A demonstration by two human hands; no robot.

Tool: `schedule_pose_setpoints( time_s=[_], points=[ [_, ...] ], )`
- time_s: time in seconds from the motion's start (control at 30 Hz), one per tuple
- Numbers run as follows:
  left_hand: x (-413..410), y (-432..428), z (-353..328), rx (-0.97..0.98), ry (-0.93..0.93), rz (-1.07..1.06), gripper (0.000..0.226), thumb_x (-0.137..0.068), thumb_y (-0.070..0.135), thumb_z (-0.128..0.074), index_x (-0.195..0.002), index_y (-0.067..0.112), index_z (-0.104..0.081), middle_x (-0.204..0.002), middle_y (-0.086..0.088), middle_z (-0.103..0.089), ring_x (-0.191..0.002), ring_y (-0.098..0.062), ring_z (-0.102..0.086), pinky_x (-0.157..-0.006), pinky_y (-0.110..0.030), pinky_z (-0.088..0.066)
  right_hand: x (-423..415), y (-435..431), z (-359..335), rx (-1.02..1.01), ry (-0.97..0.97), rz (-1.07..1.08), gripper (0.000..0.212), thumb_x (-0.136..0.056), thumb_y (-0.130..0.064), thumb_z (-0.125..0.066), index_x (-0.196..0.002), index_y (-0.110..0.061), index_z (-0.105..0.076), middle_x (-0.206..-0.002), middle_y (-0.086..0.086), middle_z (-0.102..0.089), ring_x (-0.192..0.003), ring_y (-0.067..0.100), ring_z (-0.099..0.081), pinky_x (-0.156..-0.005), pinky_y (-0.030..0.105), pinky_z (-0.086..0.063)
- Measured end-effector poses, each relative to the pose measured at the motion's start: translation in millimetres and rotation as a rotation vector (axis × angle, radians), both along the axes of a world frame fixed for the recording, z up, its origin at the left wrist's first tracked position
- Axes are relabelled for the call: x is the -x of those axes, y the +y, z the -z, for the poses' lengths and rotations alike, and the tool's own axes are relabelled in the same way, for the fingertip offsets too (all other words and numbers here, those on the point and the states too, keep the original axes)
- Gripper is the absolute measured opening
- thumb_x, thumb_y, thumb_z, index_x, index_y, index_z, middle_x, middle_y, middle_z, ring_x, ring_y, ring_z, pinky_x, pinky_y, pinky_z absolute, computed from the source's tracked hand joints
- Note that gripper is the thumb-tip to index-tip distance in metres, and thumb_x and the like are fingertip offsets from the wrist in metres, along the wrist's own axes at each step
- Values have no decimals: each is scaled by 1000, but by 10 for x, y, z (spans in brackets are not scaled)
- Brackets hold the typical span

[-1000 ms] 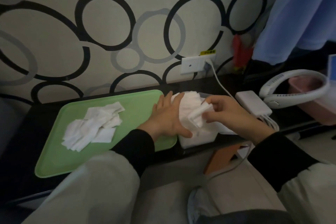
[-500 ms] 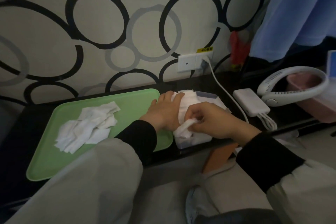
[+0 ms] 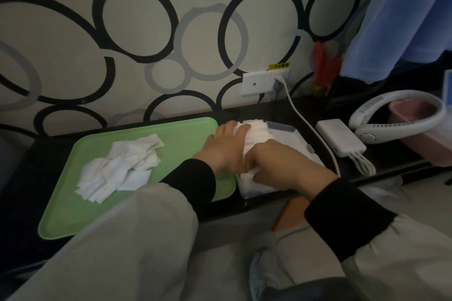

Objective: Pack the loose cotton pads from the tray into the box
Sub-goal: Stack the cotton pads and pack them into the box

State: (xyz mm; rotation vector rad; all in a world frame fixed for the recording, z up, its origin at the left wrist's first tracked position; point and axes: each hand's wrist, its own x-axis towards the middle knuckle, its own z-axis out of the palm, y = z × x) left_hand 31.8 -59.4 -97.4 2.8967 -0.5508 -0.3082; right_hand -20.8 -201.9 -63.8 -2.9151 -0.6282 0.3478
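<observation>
Bare tray (image 3: pixel 190 137) floor lies open right of the loose pile (image 3: pixel 119 168). The left hand (image 3: pixel 225 151) and right hand (image 3: pixel 283 166) cover the box (image 3: pixel 293 137), crammed with pads (image 3: pixel 256 129); the wall (image 3: pixel 146 56) stands just behind it, a cable (image 3: pixel 318 140) and power bank (image 3: pixel 340 139) just right.

Power bank (image 3: pixel 340 141) beside neck fan (image 3: pixel 391 128)

black ledge (image 3: pixel 391 151) | on it: green tray (image 3: pixel 186 129), box (image 3: pixel 297 140), white power bank (image 3: pixel 340 138), pink tub (image 3: pixel 425 151)
</observation>
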Motion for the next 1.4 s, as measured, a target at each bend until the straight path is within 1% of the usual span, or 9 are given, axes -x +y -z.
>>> schedule_pose_setpoints(
  time_s=[0.13,0.47,0.57,0.7,0.83,1.0,1.13,1.3,1.4],
  points=[
    [-1,2,4,11,8,-5,113,-76,59,-73,-156,26,0,-162,-8,1,-149,-32,-6,-119,-50,-20,-51,-53,-3,57,134,30,24,-93,-30,-64,-113,-18,-69,-111,5,-67,-106,25,-60,-94,35,-48],
    [14,-2,12,35,34,-9,127,-67,50,-84,-157,25,2,-163,-9,4,-150,-32,0,-121,-50,-17,18,-19,-32,100,269,-71,35,-102,-16,-44,-133,-23,-59,-138,3,-55,-125,24,-49,-104,30,-38],
    [13,26,34,101,48,-1,125,-70,51,-83,-157,25,2,-164,-9,6,-152,-30,4,-122,-49,-13,0,-39,-21,-8,257,-37,33,-98,-10,-48,-126,-16,-65,-130,6,-61,-123,25,-53,-105,34,-40],
    [91,151,-9,343,92,23,120,-72,40,-86,-158,20,-5,-166,-8,0,-153,-23,6,-124,-39,-4,-17,-115,-61,-143,138,-1,20,-89,-11,-65,-104,-20,-75,-105,0,-72,-99,16,-64,-89,26,-48],
    [226,403,-29,536,48,-30,101,-77,27,-83,-156,21,-20,-164,-4,-16,-151,-14,-13,-119,-24,-14,-52,-92,-57,-75,93,22,10,-82,-22,-72,-91,-26,-77,-94,-8,-73,-91,14,-64,-84,36,-54],
    [443,942,-26,571,1,-170,80,-84,27,-77,-151,25,-34,-155,4,-39,-142,-12,-37,-116,-27,-30,-65,41,-174,-37,9,57,18,-86,-20,-64,-92,-31,-77,-100,-13,-72,-97,12,-64,-88,38,-55],
    [581,1411,-60,531,31,-285,68,-87,28,-75,-146,20,-42,-146,0,-50,-134,-16,-47,-112,-34,-39,-8,426,-263,-224,-87,67,18,-85,-20,-59,-89,-26,-77,-92,-8,-73,-91,14,-67,-83,38,-56],
    [766,1909,-56,523,-24,-447,53,-86,25,-75,-134,18,-53,-124,2,-59,-108,-19,-60,-95,-35,-51,29,1063,-124,-374,43,-25,16,-83,-21,-61,-88,-24,-76,-88,-8,-73,-87,14,-67,-83,36,-56],
    [864,2187,-13,543,-144,-571,34,-84,15,-73,-116,18,-62,-108,0,-65,-88,-17,-62,-77,-28,-47,-22,1343,53,-396,99,-35,16,-81,-21,-61,-88,-21,-76,-87,-7,-73,-86,15,-67,-83,38,-57]
  ],
)
